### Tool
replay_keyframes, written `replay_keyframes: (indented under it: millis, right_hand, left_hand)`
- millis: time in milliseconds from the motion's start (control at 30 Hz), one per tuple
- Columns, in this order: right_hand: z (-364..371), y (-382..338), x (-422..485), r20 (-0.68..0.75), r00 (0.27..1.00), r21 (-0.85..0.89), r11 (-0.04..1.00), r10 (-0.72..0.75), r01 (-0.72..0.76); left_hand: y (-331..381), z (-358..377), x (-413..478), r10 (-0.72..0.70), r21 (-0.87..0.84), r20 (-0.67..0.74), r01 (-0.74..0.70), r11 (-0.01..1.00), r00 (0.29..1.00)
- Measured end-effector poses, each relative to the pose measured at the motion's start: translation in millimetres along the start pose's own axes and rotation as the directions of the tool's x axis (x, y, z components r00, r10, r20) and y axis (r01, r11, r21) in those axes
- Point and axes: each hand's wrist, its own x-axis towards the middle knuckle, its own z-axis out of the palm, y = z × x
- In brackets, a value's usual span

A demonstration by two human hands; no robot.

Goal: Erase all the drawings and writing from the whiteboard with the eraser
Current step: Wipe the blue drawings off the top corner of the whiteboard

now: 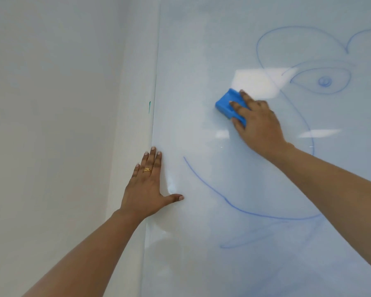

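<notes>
A glossy whiteboard (201, 50) fills the right two thirds of the view. Blue marker lines cover its right part: a large loop with an eye shape (323, 81) at the upper right and a long curved line (214, 189) lower down, with fainter scribbles beneath. My right hand (258, 123) presses a blue eraser (228, 105) flat against the board, left of the eye shape. My left hand (147, 187) rests flat with fingers spread on the board's left edge, wearing a gold ring and holding nothing.
A plain white wall (51, 125) lies left of the board's edge. A small green mark (149, 107) sits on that edge. Ceiling lights reflect as bright patches on the board near the eraser.
</notes>
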Motion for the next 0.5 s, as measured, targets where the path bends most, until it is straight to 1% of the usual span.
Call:
replay_keyframes:
  millis: [100,167,233,300,333,433,500]
  right_hand:
    - [-3,3,-4,-0.016,0.983,0.000,0.983,0.185,-0.185]
    - [1,-6,-13,-0.019,0.977,0.029,0.977,0.211,-0.211]
    - [7,-17,-26,-0.031,0.991,0.052,0.990,0.133,-0.131]
    - [11,-28,-39,-0.056,0.998,0.085,0.996,0.002,0.003]
    - [11,-33,-46,-0.047,0.997,0.097,0.993,-0.056,0.060]
    - [14,-55,-69,0.029,0.970,0.105,0.965,-0.243,0.239]
    - [17,-71,-80,0.055,0.949,0.125,0.946,-0.309,0.300]
  left_hand:
    - [1,1,-1,0.005,-0.011,0.001,-0.005,1.000,1.000]
    - [2,1,-2,-0.003,-0.020,0.005,0.003,1.000,1.000]
    - [3,1,-3,-0.007,-0.031,-0.002,0.007,0.999,1.000]
    - [4,1,-4,-0.007,-0.045,-0.008,0.007,0.999,1.000]
    - [4,1,-4,-0.006,-0.051,-0.007,0.005,0.999,1.000]
    - [6,1,-6,-0.014,-0.066,0.003,0.014,0.998,1.000]
    - [8,1,-5,-0.023,-0.074,0.010,0.024,0.997,1.000]
